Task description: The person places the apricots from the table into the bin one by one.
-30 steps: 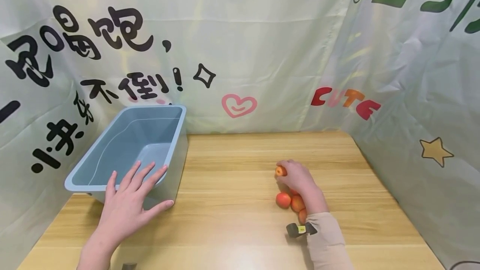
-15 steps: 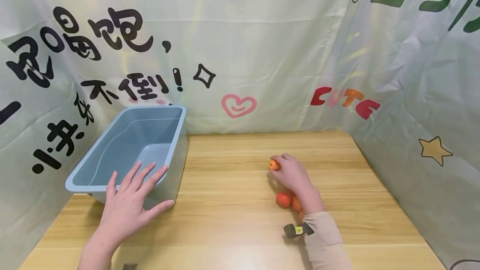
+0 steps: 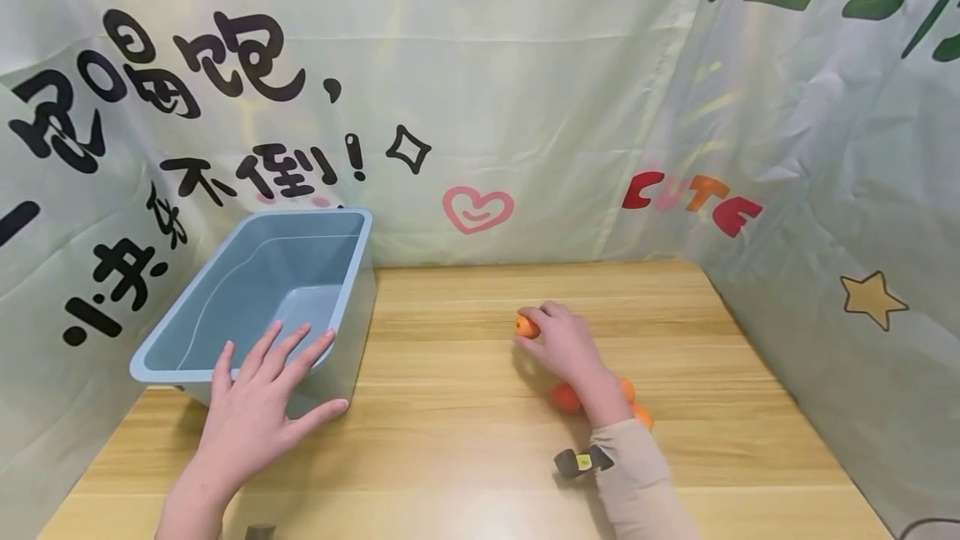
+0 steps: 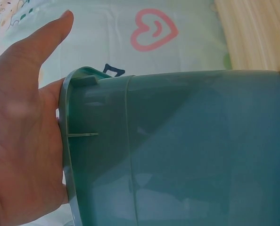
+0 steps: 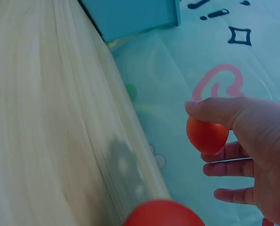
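My right hand pinches a small round orange-red fruit between thumb and fingers, lifted above the table. In the right wrist view the held fruit sits under the thumb, the other fingers stretched out below it. Behind the wrist lie a red fruit and orange ones, partly hidden by the forearm. My left hand, fingers spread, rests at the near rim of a blue-grey plastic bin. In the left wrist view, the palm is beside the bin's rim.
The bin stands at the left of the wooden table; no fruit shows in the visible part of its inside. Printed cloth hangs behind and along both sides. A dark strapped device is at the right wrist.
My right hand has moved left and slightly away from me with the fruit, off the other fruits. More orange fruits now show right of the forearm. The left hand and bin have not moved.
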`<action>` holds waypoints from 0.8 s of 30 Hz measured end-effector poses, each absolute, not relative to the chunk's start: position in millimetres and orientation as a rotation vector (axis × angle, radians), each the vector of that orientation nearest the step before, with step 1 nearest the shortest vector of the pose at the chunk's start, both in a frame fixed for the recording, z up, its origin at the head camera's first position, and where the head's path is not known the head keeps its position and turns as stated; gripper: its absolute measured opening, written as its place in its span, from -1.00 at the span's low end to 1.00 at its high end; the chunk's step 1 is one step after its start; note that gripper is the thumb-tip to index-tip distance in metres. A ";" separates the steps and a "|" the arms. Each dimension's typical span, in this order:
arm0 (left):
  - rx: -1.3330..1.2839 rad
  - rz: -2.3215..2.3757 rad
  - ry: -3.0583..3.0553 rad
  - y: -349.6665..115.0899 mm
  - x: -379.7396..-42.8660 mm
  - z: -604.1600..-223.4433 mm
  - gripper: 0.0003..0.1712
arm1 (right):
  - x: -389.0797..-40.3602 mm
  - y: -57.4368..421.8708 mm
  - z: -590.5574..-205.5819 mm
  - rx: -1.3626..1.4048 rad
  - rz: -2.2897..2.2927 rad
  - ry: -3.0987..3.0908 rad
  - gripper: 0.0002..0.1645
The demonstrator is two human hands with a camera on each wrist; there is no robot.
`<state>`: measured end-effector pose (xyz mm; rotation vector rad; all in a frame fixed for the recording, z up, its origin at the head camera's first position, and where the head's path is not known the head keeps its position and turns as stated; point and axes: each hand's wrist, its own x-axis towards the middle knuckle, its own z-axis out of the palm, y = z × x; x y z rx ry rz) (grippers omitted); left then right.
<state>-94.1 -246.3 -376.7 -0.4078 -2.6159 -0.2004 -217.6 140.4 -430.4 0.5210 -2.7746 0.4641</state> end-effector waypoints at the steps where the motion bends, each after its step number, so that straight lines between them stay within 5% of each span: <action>1: -0.408 -0.200 -2.616 -246.4 -94.2 -376.6 -0.01 | -217.8 137.6 -430.5 0.528 0.456 -2.773 -0.50; 24: -0.403 -0.204 -2.635 -246.7 -94.8 -376.0 -0.01 | -223.8 92.4 -420.1 0.708 0.488 -2.710 -0.48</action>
